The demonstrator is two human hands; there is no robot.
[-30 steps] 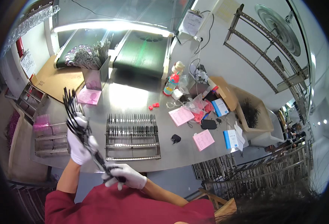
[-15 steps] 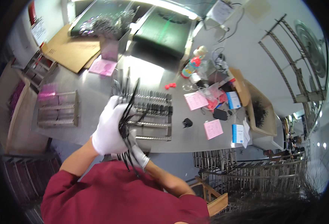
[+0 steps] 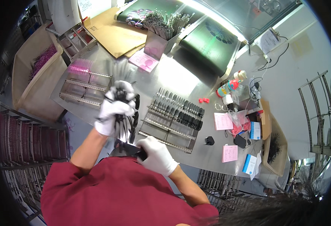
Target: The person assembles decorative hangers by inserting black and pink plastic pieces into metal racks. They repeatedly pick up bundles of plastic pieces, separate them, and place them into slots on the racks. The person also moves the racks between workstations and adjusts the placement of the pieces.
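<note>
My left hand (image 3: 114, 109), in a white glove, is closed around a bundle of slim black pieces (image 3: 122, 122) resembling eyeglass temples. The bundle stands roughly upright and is blurred by motion. Near my body my right hand (image 3: 156, 155), also gloved, has curled fingers at a small dark piece (image 3: 141, 153), mostly hidden by the glove. Right of the bundle a metal rack (image 3: 167, 130) lies on the table, its far rows filled with similar black pieces (image 3: 176, 111). The rack's near bars hold none.
A second metal rack (image 3: 83, 98) with pink translucent pieces (image 3: 79, 66) stands at the left. Behind are a wire-filled box (image 3: 158, 47), cardboard (image 3: 116, 34) and a green conveyor belt (image 3: 207, 47). Pink slips (image 3: 230, 153), a bottle (image 3: 225, 89) and bins (image 3: 34, 84) lie around.
The view has turned, shifting the table rightward. My right hand has come away from the bundle toward the lower right. My left hand still grips the black pieces, now more upright.
</note>
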